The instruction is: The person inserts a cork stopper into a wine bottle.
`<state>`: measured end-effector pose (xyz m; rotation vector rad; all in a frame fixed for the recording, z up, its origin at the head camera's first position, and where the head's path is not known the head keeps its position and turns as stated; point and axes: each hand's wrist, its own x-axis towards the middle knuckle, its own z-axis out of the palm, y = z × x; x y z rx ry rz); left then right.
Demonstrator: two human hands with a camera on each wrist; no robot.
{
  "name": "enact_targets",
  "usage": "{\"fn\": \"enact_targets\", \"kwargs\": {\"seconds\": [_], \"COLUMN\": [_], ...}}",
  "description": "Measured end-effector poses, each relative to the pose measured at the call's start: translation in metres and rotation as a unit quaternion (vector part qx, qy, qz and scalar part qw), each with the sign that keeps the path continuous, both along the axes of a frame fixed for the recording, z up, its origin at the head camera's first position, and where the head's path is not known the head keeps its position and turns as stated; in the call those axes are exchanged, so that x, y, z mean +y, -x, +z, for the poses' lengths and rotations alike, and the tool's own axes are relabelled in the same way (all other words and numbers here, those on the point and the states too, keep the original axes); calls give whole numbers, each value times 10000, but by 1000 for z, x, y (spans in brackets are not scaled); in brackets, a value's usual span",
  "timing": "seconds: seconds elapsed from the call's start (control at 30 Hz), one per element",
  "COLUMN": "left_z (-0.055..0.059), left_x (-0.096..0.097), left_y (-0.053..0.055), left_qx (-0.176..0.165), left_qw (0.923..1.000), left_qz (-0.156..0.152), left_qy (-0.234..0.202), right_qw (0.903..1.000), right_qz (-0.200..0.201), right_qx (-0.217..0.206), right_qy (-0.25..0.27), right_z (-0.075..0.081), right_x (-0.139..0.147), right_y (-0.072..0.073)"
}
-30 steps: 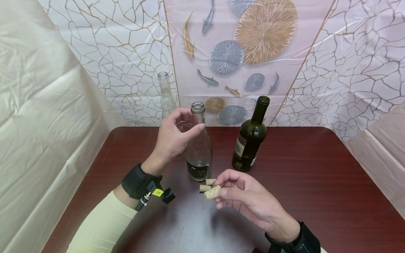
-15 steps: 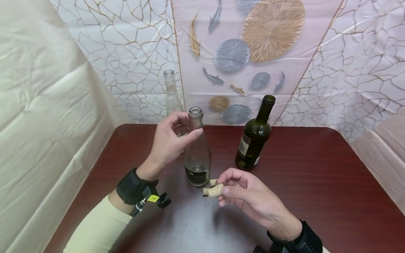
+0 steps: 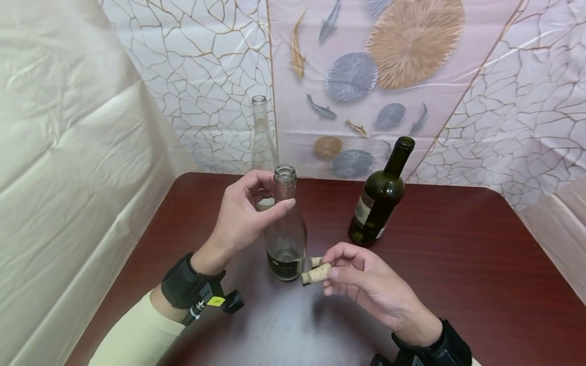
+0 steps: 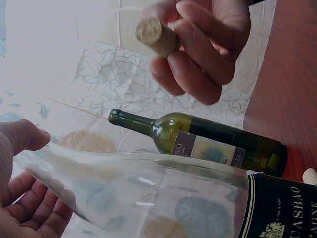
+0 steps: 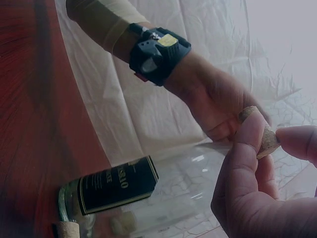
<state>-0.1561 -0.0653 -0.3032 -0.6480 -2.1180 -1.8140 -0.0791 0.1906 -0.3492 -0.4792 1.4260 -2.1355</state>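
My left hand (image 3: 244,208) grips the neck of a clear glass champagne bottle (image 3: 286,231), its thumb across the front and fingers behind. This bottle stands upright on the table, uncorked, with a black label (image 4: 277,208) low on its body. Between thumb and fingertips of my right hand (image 3: 366,287) is a cork (image 3: 320,273), held beside the bottle's lower part; it appears large in the left wrist view. Behind it in the head view, two more corks lie on the table close to the bottle's base, one (image 3: 316,262) farther back and one (image 3: 305,278) partly covered.
A dark green wine bottle (image 3: 380,203) with a label stands at the back right. Another clear bottle (image 3: 262,140) rises behind my left hand. The red-brown table (image 3: 458,244) ends at patterned cloth (image 3: 220,91) behind, with pale cloth (image 3: 91,178) along the left side.
The left hand has drawn the clear bottle nearer and slightly left, away from the loose corks. The right hand keeps its cork almost in place. The head view has turned a little left.
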Motion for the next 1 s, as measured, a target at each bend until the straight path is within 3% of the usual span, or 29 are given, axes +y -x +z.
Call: {"fn": "enact_targets", "kwargs": {"seconds": [0.43, 1.0], "left_z": [-6, -14], "left_x": [-13, -11], "left_y": [-17, -22], "left_qx": [12, 123], "left_qw": [9999, 9986], "left_qz": [-42, -65], "left_qy": [-106, -503], "right_qw": [9998, 9996], "right_qz": [35, 129], "right_qx": [-190, -232], "right_qy": [-109, -43], "right_z": [-6, -9], "right_x": [-5, -5], "right_y": [5, 5]}}
